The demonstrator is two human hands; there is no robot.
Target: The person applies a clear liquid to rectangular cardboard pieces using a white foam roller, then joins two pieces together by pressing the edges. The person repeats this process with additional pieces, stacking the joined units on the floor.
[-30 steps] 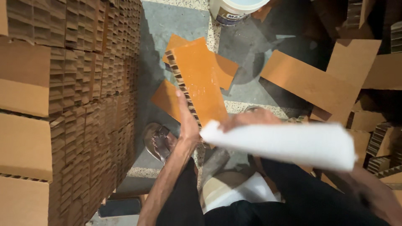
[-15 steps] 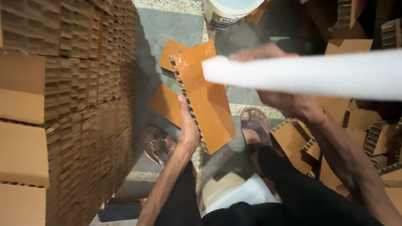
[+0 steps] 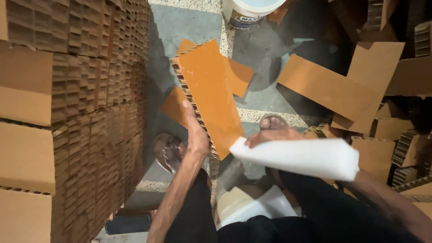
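**Head view: orange honeycomb board and a white foam block in hand**

The head view looks down on a long rectangular orange board, smooth and glossy on its face, with a brown honeycomb paper core showing as a zigzag along its left edge. Its long axis runs from the upper left, far from the person, down to the lower right, near their knees, and the board is tilted up off the grey floor. The left hand lies flat against that ribbed left edge, fingers straight and pressed to it. The right hand is closed over the upper edge of a white foam block, soft-looking and matte, whose length runs left to right at the board's lower end. Stacked corrugated cardboard rises on the left; flat brown cardboard offcuts lie on the right. A white bucket stands beyond the board.
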